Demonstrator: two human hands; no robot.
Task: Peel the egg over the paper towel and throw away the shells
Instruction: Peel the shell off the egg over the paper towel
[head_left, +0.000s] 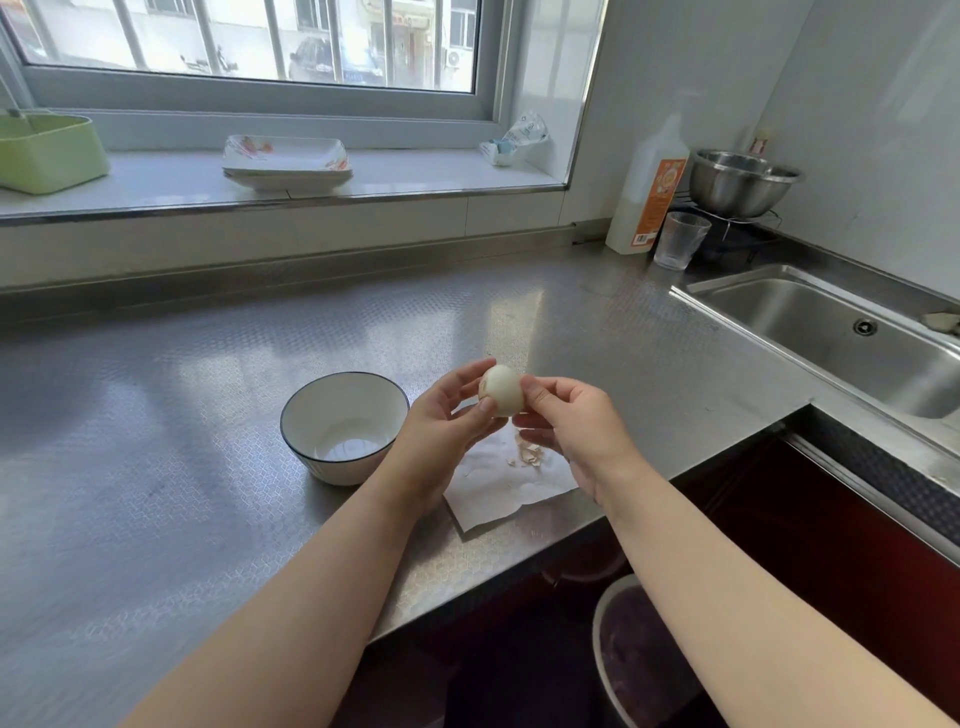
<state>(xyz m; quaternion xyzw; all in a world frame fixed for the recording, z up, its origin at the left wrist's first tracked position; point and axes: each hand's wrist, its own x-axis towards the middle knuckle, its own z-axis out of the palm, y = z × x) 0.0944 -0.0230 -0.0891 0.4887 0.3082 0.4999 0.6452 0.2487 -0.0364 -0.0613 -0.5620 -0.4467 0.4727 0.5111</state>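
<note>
A mostly white, largely peeled egg (502, 389) is held above the steel counter between both hands. My left hand (447, 431) grips it from the left with thumb and fingers curled round it, a small patch of shell showing near the thumb. My right hand (571, 431) pinches it from the right at the fingertips. Directly below lies a white paper towel (511, 486) with several beige shell bits (527, 453) on it. A bin (639, 654) with a dark liner stands on the floor under the counter edge.
A white bowl (344, 434) with a dark rim stands just left of the towel. The sink (841, 332) is at the right, with a glass (680, 240), a bottle (649, 192) and a steel bowl (740, 182) behind it. Plates (288, 161) and a green box (47, 150) sit on the windowsill.
</note>
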